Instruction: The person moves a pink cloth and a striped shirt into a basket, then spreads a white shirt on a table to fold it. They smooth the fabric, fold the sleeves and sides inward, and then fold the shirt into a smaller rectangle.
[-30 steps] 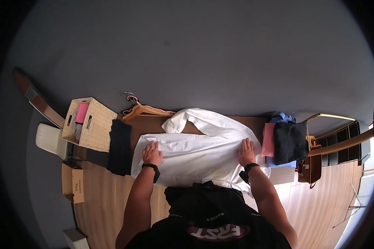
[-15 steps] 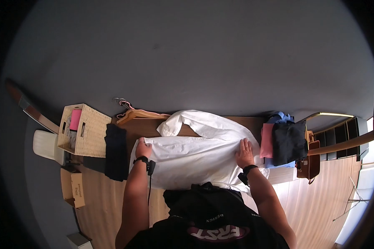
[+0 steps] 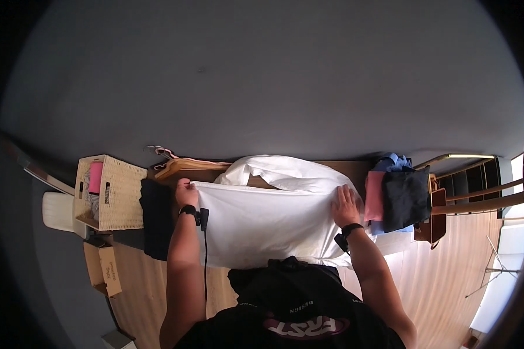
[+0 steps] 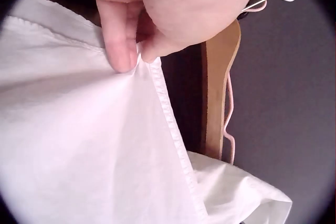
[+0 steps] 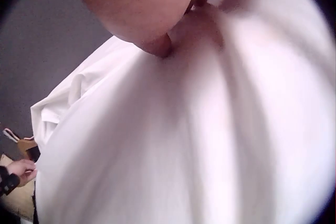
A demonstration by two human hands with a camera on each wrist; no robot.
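Head view: on the person's black top (image 3: pixel 244 328), the word "DESIGN" is being displayed above larger pale letters, apparently "FRST", and these are being framed by a dark pink oval. Small print is being carried by an open cardboard box (image 3: pixel 110 273) at the left; "payload" and "30kg" are seemingly being spelled out there, though too small to be sure. In the pale woven basket (image 3: pixel 125 200), a pink item (image 3: pixel 95 177) and striped grey cloth (image 3: pixel 92 205) are being held. What is inside the brown bag (image 3: pixel 438 221) at the right is being hidden from sight.

The white shirt (image 3: pixel 273 224) is being spread on the dark table (image 3: pixel 356 174), between dark cloth (image 3: pixel 156 218) at the left and folded clothes (image 3: pixel 407 200) at the right. Its long axis is being kept left to right, while a sleeve (image 3: pixel 300 170) is being left bent along the far side, its end pointed left, near wooden hangers (image 3: pixel 183 166). At the far left corner, a stitched edge is being pinched between thumb and fingers by the left hand (image 3: pixel 186 195), nearly closed. At the other end, the shirt is being touched by the right hand (image 3: pixel 346 208), its fingers extended and nothing being gripped
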